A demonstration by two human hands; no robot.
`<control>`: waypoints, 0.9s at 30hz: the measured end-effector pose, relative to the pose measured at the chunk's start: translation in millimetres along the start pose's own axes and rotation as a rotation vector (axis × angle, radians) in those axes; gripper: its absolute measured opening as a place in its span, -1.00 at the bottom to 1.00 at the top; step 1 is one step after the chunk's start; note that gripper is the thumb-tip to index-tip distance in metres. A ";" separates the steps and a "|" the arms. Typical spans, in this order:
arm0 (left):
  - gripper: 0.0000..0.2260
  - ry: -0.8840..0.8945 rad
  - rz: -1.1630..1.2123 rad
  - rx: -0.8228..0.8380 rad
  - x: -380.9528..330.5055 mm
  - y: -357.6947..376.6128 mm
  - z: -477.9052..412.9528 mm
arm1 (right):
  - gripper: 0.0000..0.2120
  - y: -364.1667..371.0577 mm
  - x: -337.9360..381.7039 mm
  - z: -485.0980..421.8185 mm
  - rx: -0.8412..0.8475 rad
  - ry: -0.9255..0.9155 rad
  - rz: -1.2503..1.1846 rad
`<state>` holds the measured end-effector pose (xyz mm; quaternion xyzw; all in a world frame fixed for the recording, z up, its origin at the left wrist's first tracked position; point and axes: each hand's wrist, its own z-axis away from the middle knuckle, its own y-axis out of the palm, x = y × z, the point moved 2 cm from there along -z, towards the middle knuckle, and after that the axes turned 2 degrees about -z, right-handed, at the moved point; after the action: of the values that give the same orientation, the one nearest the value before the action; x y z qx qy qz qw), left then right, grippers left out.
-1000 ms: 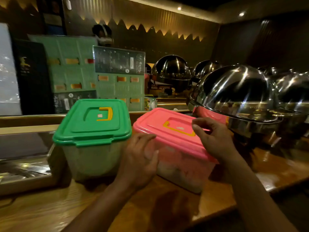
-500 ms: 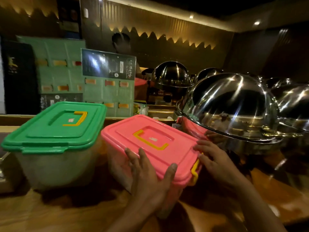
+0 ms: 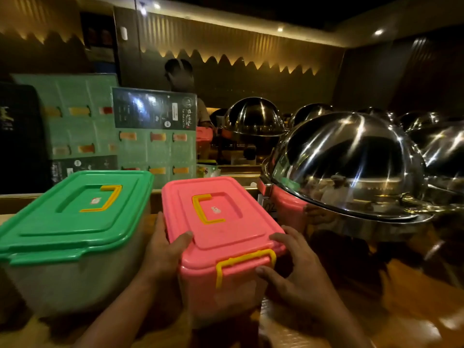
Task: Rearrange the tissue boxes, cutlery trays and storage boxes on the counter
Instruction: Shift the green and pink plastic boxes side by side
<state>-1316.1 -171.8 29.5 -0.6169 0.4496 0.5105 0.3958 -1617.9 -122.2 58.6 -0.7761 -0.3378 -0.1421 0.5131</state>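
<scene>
A storage box with a pink lid (image 3: 226,232) and yellow clips stands on the wooden counter (image 3: 414,310), its short end facing me. My left hand (image 3: 163,249) grips its near left corner, thumb on the lid. My right hand (image 3: 293,270) holds the near right corner beside the front clip. A second storage box with a green lid (image 3: 72,217) and a yellow handle stands just to the left, parallel to the pink one, a narrow gap between them.
Large shiny steel dome covers (image 3: 351,167) crowd the counter close on the right, with more behind. Green menu boards (image 3: 155,151) lean upright behind the boxes. A person (image 3: 180,76) stands beyond the boards. The counter's near edge runs along the bottom.
The pink-lidded box has turned from a diagonal to lie parallel with the green-lidded box. Both hands have shifted to its near corners. The view has moved closer.
</scene>
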 end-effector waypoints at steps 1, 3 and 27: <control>-0.23 -0.014 -0.006 -0.024 -2.0 -1.3 -4.2 | -0.27 3.2 1.1 -0.2 -0.031 0.008 0.026; -0.24 -0.032 0.009 -0.050 -13.7 1.1 -9.0 | -0.23 6.7 3.9 -1.2 -0.082 0.026 0.075; -0.54 -0.139 0.031 0.099 -30.0 33.4 -67.5 | -0.07 18.9 2.0 -43.5 -0.141 0.174 0.231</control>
<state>-1331.9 -240.6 69.3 -0.5528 0.4551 0.5353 0.4481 -1598.3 -164.9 65.4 -0.8287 -0.1897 -0.1720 0.4977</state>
